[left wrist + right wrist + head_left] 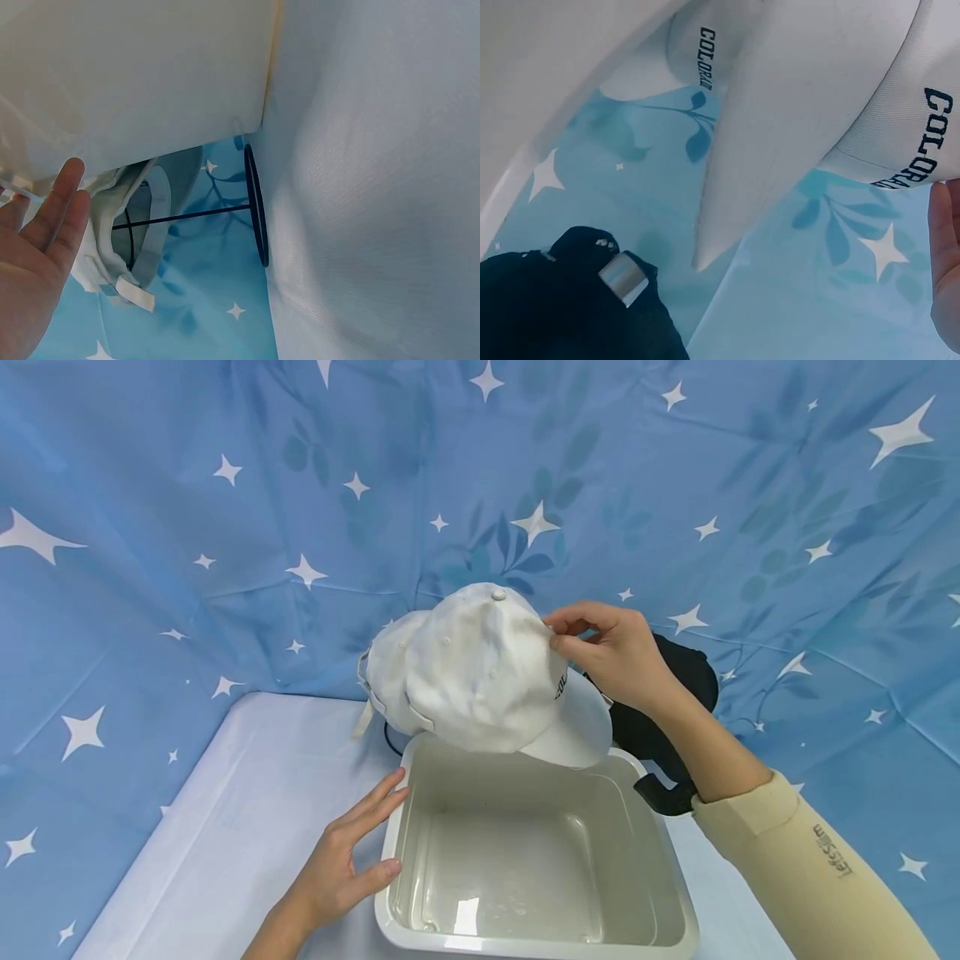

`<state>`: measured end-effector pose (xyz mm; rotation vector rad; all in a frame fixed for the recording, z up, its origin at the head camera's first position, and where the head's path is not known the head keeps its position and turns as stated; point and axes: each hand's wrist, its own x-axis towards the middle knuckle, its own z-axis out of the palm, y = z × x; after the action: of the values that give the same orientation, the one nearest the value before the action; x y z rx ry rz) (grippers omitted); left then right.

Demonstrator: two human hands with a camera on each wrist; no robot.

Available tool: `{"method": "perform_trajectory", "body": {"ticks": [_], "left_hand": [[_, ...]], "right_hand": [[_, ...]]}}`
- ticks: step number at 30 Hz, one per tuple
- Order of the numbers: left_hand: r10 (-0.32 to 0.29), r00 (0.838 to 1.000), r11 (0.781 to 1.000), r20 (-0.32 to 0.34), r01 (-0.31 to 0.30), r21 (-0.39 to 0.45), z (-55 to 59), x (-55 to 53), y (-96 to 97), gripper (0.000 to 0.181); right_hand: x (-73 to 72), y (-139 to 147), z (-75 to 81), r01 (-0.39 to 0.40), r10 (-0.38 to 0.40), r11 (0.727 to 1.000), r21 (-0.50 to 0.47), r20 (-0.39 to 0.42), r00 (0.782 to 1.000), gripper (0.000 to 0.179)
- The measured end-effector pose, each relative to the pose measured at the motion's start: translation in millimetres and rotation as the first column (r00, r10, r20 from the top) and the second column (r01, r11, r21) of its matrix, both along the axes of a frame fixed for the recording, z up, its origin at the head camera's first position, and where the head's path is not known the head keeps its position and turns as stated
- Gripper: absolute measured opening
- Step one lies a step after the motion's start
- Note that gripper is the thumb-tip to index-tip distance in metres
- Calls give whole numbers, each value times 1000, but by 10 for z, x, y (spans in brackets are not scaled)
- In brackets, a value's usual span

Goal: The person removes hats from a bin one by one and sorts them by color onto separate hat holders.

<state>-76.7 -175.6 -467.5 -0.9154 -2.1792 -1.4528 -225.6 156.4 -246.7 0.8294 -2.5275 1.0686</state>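
Note:
In the head view my right hand (611, 647) pinches the front of a white baseball cap (472, 677) between thumb and fingers. The cap hangs over the back rim of a pale plastic bin (392, 868), its brim to the right. Dark lettering shows on the cap front (930, 139) in the right wrist view. Behind it is a second white cap (386, 668), on a thin black wire stand (187, 215) seen in the left wrist view. My left hand (337, 852) has its fingers extended, with the fingertips at the bin's left rim.
A black fabric item (678, 672) with a metal buckle (624, 280) is behind the bin on the right. The bin stands on a white-covered table (277, 777). A blue cloth with white stars (300, 485) hangs behind the table.

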Motion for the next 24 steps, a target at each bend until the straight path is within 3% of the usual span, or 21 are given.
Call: {"method": "perform_trajectory", "body": {"ticks": [12, 24], "left_hand": [[4, 1000, 1000, 4, -4, 0, -4, 2, -4, 72], [4, 1000, 1000, 28, -4, 0, -4, 12, -2, 71]], "right_hand": [[-213, -250, -30, -1, 2, 991, -135, 8, 1000, 23], [-416, -497, -199, -42, 48, 969, -245, 19, 999, 22]]}}
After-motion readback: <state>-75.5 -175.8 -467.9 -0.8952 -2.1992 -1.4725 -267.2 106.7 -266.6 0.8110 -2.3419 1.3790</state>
